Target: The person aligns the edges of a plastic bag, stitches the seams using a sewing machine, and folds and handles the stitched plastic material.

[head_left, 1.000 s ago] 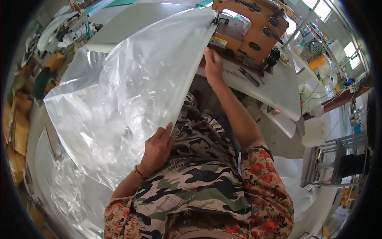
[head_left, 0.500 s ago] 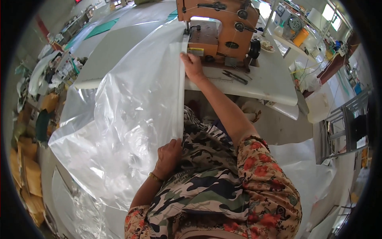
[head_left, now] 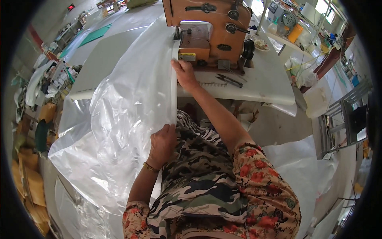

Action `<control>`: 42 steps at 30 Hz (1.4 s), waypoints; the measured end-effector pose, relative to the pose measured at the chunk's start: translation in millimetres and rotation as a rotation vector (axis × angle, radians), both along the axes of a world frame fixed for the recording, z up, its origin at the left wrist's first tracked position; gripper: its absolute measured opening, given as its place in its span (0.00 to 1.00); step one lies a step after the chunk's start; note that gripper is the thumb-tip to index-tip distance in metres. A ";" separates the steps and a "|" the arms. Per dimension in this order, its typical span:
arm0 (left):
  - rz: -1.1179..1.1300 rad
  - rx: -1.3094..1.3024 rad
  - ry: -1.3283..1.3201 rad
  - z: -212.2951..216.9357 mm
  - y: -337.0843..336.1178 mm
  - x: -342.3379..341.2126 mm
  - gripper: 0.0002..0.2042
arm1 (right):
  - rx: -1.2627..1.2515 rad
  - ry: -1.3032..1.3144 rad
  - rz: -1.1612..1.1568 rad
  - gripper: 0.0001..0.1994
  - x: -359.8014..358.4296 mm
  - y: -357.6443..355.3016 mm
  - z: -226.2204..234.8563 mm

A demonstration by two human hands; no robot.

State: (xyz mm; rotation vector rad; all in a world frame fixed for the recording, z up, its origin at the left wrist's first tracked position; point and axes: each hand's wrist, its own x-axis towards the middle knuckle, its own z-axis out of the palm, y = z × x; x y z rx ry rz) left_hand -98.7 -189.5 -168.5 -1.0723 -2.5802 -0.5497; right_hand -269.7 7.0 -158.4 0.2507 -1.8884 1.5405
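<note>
Both hands (head_left: 184,75) (head_left: 163,144) on sheet's edge (head_left: 174,97)

Daylight: overexposed pale rectangular window (head_left: 324,10), 2 o'clock. Specular glare on crinkled translucent plastic sheet (head_left: 115,131), 9 o'clock. Shadow beneath white flat tabletop (head_left: 270,87). Fisheye bending, black vignette at rim.

The upper edge cuts off the top of the sewing machine (head_left: 227,38). The plastic sheet (head_left: 123,95) hides part of the surface (head_left: 266,87). The right hand (head_left: 184,73) conceals most of its own fingertips; distant clutter at left (head_left: 59,77) is too small to tell.
</note>
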 end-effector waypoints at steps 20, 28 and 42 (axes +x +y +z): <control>0.142 -0.025 0.279 51.6 71.3 -121.4 0.01 | -0.126 -0.082 0.082 0.20 3.3 3.1 -1.4; 0.143 0.090 0.273 80.1 93.9 -170.7 0.04 | -0.448 -0.183 0.209 0.24 0.3 -2.6 -1.3; 0.205 0.632 -0.079 72.7 25.5 -73.2 0.17 | -0.292 -0.221 0.386 0.14 45.3 -4.3 -5.3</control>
